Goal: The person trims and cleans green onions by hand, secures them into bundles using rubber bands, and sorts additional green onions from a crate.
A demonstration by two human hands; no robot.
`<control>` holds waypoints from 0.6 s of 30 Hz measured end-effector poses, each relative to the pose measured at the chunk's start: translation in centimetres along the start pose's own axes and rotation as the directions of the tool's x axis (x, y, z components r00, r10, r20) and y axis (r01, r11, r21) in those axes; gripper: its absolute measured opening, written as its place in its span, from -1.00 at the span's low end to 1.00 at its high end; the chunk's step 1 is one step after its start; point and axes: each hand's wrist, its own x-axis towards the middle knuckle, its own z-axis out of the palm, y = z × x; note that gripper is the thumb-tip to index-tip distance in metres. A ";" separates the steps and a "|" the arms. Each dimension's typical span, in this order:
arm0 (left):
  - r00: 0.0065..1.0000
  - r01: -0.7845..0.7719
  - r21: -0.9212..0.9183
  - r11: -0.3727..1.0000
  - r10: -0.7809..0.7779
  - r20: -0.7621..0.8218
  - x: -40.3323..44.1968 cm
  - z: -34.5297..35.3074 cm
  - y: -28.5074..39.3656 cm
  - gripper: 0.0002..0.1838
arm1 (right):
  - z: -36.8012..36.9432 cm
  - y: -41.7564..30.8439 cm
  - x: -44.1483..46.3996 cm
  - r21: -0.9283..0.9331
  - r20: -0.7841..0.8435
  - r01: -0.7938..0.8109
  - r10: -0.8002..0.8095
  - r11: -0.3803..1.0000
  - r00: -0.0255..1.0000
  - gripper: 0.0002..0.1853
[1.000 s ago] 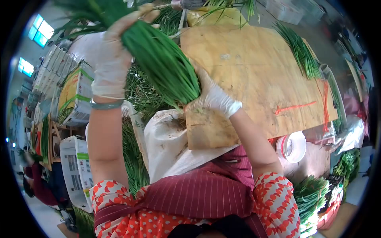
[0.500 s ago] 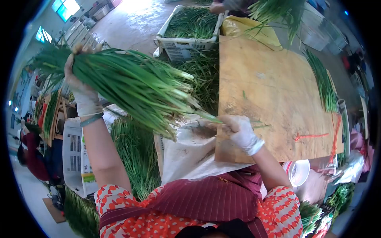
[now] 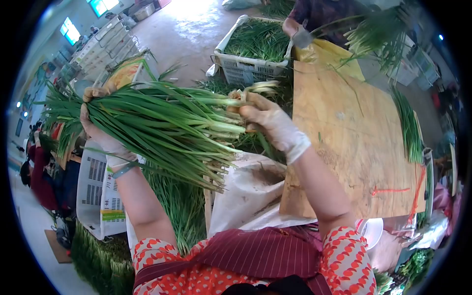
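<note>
My left hand (image 3: 101,125), in a thin whitish glove, is wrapped round a large bunch of long green leafy stalks (image 3: 162,115) near its leafy end. The bunch lies sideways in the air, pale root ends to the right. At those root ends my right hand (image 3: 273,120), also gloved, has thumb and fingers pinched together on some pale stalk ends. Below the bunch are a white sheet (image 3: 246,191) with brown dirt and a heap of green stalks (image 3: 177,201). The wooden board (image 3: 349,147) lies to the right of my right hand.
Beyond the board a co-worker (image 3: 324,19) holds another green bunch (image 3: 383,39). A white crate (image 3: 250,69) of stalks stands ahead. Red ties (image 3: 391,191) and a thin bunch (image 3: 407,123) lie on the board. Empty-looking crate (image 3: 91,187) at left; white bucket (image 3: 372,230) near the board's front edge.
The bunch was swung from steeply tilted to sideways, its root ends now rightward. My right hand left the bunch's end, pulled a stalk toward the board, then came back up to the root ends.
</note>
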 end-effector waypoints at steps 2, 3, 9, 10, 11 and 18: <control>0.992 -0.048 0.088 0.995 0.057 -0.109 -1.1 1.4 -0.5 -0.80 | 0.9 1.6 2.1 0.274 0.025 0.017 -0.025 0.962 0.999 -0.56; 0.970 -0.092 0.172 0.981 0.128 -0.207 -1.3 2.0 -0.6 -0.78 | 1.3 1.3 2.8 0.345 -0.003 0.014 -0.014 0.939 1.000 -0.59; 0.949 -0.120 0.144 0.982 0.156 -0.273 -1.9 0.5 0.8 -0.77 | 3.4 0.9 4.6 0.419 -0.086 0.007 0.032 0.908 0.996 -0.62; 0.959 -0.127 0.132 0.983 0.156 -0.237 -2.0 0.0 1.3 -0.78 | 3.8 -0.3 5.4 0.187 -0.104 -0.037 0.057 0.982 0.993 -0.62; 0.968 -0.130 0.121 0.984 0.152 -0.201 -2.1 -0.4 1.6 -0.79 | 3.7 -1.5 6.4 -0.051 -0.131 -0.085 0.078 0.995 0.988 -0.62; 0.978 -0.128 0.042 0.991 0.133 -0.160 -3.7 -2.0 5.0 -0.84 | 2.0 -14.7 21.3 -0.639 0.599 -0.052 -0.539 -0.767 0.592 -0.67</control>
